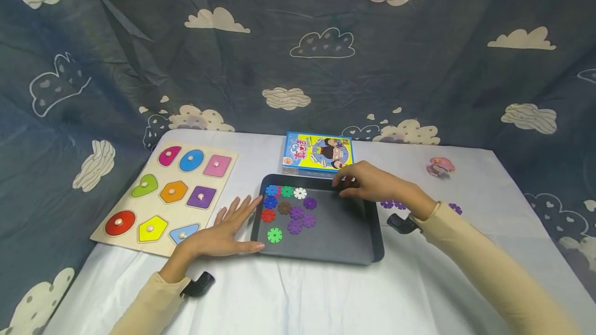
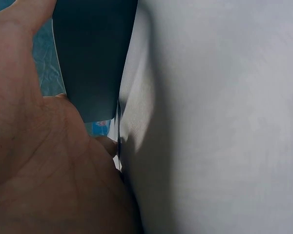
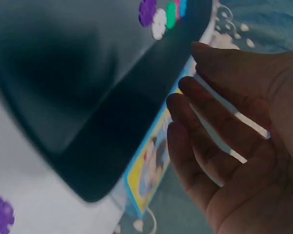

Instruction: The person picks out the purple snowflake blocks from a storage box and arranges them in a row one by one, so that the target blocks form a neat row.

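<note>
Right hand [image 3: 244, 146], fingers loosely bent, seen beside dark tray [image 3: 78, 73]. 4 discs grouped at tray's far end: purple [image 3: 147, 10], white [image 3: 159, 23], green [image 3: 171, 13], blue [image 3: 182, 6]. Colourful box [image 3: 146, 170] lodged under tray's edge.

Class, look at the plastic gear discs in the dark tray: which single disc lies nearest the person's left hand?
The green disc, alone near the tray's front, close to the left hand.

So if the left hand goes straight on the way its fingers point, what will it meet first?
Probably the tray: the left hand lies flat at its left rim, fingers pointing up and to the right, toward the coloured discs inside it.
</note>
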`<state>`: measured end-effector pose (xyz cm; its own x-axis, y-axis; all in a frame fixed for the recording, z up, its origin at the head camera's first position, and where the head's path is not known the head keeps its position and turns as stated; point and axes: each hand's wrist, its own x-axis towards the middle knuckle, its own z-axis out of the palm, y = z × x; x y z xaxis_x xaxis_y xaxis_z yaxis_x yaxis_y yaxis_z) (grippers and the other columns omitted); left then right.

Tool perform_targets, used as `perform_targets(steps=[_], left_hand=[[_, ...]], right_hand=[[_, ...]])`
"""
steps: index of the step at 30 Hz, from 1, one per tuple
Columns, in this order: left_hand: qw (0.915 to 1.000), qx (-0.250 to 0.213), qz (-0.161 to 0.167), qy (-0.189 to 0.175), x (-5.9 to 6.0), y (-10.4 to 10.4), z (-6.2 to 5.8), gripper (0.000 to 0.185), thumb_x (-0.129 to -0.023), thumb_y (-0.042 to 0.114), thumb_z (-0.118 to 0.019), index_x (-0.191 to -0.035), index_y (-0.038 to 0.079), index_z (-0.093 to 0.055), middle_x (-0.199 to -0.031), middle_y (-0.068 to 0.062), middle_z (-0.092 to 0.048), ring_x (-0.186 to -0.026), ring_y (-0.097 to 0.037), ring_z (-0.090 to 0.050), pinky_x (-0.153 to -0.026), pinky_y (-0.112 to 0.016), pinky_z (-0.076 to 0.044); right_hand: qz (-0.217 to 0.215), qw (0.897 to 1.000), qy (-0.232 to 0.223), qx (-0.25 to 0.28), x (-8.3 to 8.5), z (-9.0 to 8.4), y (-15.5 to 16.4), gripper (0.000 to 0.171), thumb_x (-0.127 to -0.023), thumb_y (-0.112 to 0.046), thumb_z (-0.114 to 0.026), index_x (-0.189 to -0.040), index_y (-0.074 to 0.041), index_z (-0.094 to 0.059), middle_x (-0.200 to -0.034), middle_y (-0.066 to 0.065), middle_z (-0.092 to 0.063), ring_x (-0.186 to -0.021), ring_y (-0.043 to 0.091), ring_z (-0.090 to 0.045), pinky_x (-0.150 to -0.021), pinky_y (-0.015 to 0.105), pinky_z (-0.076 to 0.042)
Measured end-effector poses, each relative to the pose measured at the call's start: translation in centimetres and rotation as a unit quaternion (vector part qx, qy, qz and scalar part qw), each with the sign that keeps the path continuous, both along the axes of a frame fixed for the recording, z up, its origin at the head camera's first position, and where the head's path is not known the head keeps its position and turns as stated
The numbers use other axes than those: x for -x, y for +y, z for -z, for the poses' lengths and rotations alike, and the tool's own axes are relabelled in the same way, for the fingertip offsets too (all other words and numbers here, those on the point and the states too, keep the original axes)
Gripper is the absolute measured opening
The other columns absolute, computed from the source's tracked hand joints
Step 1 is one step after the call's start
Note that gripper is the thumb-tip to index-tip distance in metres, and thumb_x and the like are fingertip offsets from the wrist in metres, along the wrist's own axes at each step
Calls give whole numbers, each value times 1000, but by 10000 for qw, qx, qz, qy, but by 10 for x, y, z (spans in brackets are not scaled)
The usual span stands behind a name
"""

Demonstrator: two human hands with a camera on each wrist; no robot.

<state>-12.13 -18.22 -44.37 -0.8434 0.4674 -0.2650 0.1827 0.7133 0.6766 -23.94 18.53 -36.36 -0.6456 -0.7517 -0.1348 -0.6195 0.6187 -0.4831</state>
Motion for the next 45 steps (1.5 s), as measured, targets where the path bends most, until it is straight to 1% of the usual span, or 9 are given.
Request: perform_targets(steps=[6,12,16,19,24,29,31,38,45], left_hand=[[10000,-4,1,-10,0,1,0,105,-84,65,-68,-161,40,-1,-170,-8,6,-155,-34,16,-121,-61,12],[10000,-1,33,-7,1,1,0,105,-84,65,-68,-160,43,1,-170,-9,6,-155,-34,16,-121,-61,12],[10000,18,46,-2,1,1,1,105,-84,65,-68,-160,43,1,-170,-9,7,-155,-34,17,-121,-62,12],[10000,31,63,9,1,1,0,105,-84,65,-67,-160,42,1,-170,-9,7,-154,-35,17,-121,-62,12],[10000,44,60,18,1,0,-2,105,-85,65,-67,-160,42,1,-170,-9,7,-155,-34,17,-121,-61,12],[10000,39,54,21,2,0,-2,104,-85,65,-67,-160,42,2,-170,-9,7,-155,-34,17,-121,-61,12],[10000,45,42,22,2,-1,-2,105,-85,66,-67,-160,42,2,-170,-9,7,-155,-34,17,-121,-61,12],[10000,34,33,7,1,-1,-1,105,-85,65,-67,-160,42,1,-170,-9,7,-155,-34,17,-121,-61,12],[10000,8,32,-24,0,0,0,105,-84,65,-67,-160,42,2,-170,-9,7,-155,-35,17,-121,-61,12]], right_hand=[[-444,9989,-118,34,7,10,-24,25,-89,-7,-75,-113,-3,-71,-105,10,-73,-83,15,-64,-81,37,-59],[-599,9972,-448,-30,12,21,-38,26,-89,-7,-75,-115,-6,-70,-111,8,-72,-80,10,-65,-76,26,-57],[-606,9960,-656,25,13,23,-44,26,-88,-6,-75,-114,-5,-70,-112,9,-72,-80,10,-67,-74,23,-56],[-526,9966,-628,39,14,24,-46,25,-87,-6,-76,-111,-5,-71,-109,9,-73,-80,10,-67,-74,23,-56],[-316,9975,-618,152,12,24,-51,22,-84,-4,-79,-105,-4,-73,-106,8,-74,-86,15,-67,-81,29,-58],[-223,9968,-772,-43,10,30,-57,21,-83,-7,-80,-102,-5,-73,-104,6,-73,-93,19,-65,-86,31,-56],[-233,9969,-744,-130,10,32,-60,21,-83,-9,-81,-102,-6,-72,-104,5,-73,-94,19,-65,-86,31,-56],[-250,9990,-303,-221,7,36,-66,19,-81,-12,-83,-96,-7,-73,-96,3,-74,-87,16,-63,-83,30,-55],[-252,9988,-130,-401,5,40,-68,18,-79,-12,-85,-92,-9,-73,-91,1,-72,-81,12,-59,-77,27,-53]])
